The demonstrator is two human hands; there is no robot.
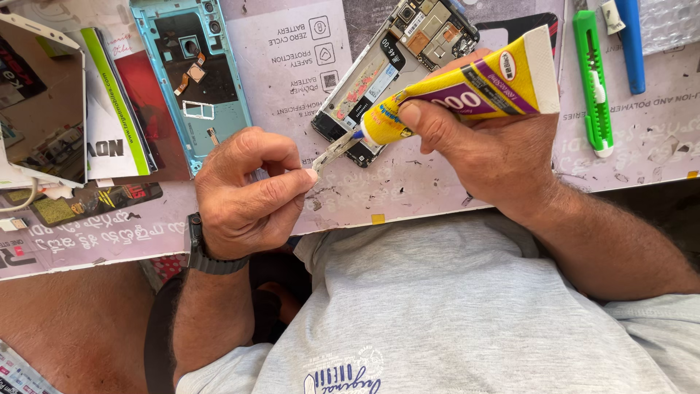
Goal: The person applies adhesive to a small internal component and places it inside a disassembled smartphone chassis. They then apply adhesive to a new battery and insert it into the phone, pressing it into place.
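Note:
My right hand (496,149) grips a yellow and purple glue tube (467,91) with its blue nozzle pointing left. My left hand (244,190) pinches a thin metal tool (332,152) whose tip meets the nozzle. Just behind them lies an opened phone (386,62) with its circuit board and inner parts exposed. A light blue phone back frame (186,73) lies further left on the work surface. A black watch sits on my left wrist.
A green utility knife (594,80) and a blue tool (631,44) lie at the far right. A phone with a reflective screen (40,102) and a green-edged booklet (117,109) lie at the left. The printed work mat (408,186) ends near my grey shirt.

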